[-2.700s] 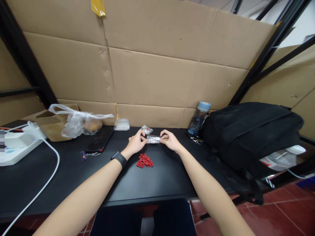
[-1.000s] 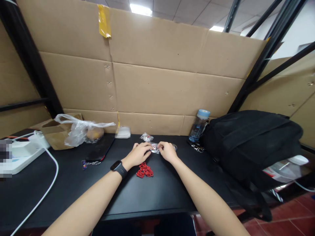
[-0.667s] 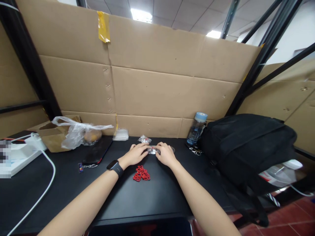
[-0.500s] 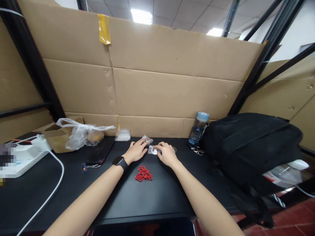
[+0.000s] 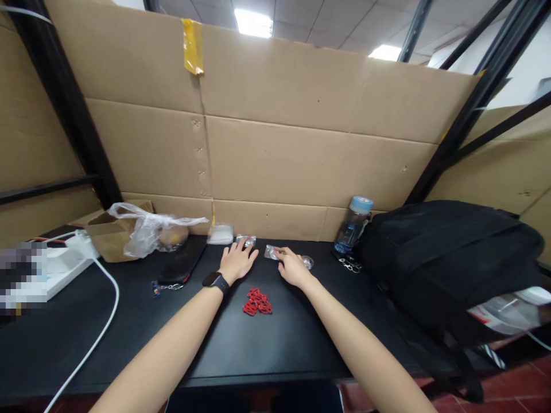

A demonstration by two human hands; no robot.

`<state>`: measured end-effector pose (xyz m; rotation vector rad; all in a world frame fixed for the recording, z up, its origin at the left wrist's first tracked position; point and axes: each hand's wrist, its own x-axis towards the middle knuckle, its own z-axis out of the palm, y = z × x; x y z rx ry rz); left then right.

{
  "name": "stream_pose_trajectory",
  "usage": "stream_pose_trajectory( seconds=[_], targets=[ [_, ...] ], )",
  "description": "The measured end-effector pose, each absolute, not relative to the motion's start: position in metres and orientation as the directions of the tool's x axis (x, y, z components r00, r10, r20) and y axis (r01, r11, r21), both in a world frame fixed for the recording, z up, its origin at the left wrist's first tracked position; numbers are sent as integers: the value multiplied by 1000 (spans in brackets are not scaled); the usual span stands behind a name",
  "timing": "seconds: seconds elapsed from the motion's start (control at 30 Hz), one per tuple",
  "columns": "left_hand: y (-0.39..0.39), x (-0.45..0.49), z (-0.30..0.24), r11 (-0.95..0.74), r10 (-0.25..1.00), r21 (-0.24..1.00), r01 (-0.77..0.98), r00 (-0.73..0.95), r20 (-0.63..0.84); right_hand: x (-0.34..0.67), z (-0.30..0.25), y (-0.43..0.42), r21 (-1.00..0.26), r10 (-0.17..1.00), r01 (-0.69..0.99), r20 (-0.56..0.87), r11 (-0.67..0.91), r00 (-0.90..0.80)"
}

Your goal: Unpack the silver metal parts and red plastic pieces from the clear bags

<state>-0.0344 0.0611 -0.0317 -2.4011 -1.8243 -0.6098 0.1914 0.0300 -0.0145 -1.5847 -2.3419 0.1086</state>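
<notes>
My left hand (image 5: pixel 238 261), wearing a dark wristwatch (image 5: pixel 216 280), lies with fingers spread. Its fingertips touch a small clear plastic packet (image 5: pixel 245 239) with something reddish inside. To its right, my right hand (image 5: pixel 294 268) reaches over a second clear packet (image 5: pixel 271 251), its fingertips resting on the packet's right part, thumb apart from the fingers. Beside that hand is a round, clear, shiny item (image 5: pixel 307 262), partly hidden by it. Nearer to me, between my forearms, sits a small pile of red corded loops (image 5: pixel 257 302).
Behind the black table (image 5: pixel 267 350) stands a cardboard wall (image 5: pixel 275 166). On the left are a power strip (image 5: pixel 64 267), a tied plastic bag (image 5: pixel 146 232), a dark tablet-like item (image 5: pixel 183 261) and stacked clear bags (image 5: pixel 220 234). A water bottle (image 5: pixel 350 226) and black backpack (image 5: pixel 447 258) stand right.
The two packets, close together before, now lie farther apart. My left hand has shifted left with its packet under the fingertips. The red loops stay in place; the view has turned slightly.
</notes>
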Motion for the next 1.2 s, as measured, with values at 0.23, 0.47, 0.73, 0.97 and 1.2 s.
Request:
stream_pose_trajectory(
  seconds=[0.23,0.47,0.73,0.97,1.2],
  targets=[
    [65,-41,-30,-239,941,230,943,166,296,164,-9,64,-212,928,906,145,367,-342],
    [69,-58,-27,-327,922,210,921,263,284,144,-4,89,-224,925,897,101,381,-368],
    [49,-59,13,-682,628,482,550,778,1,208,13,70,-242,935,904,134,352,-328],
    [35,-54,23,-644,615,480,596,776,-139,282,8,50,-312,966,916,31,252,-255],
    [31,-50,23,-663,605,457,593,784,-139,290,2,51,-372,963,889,74,268,-259]
  ],
)
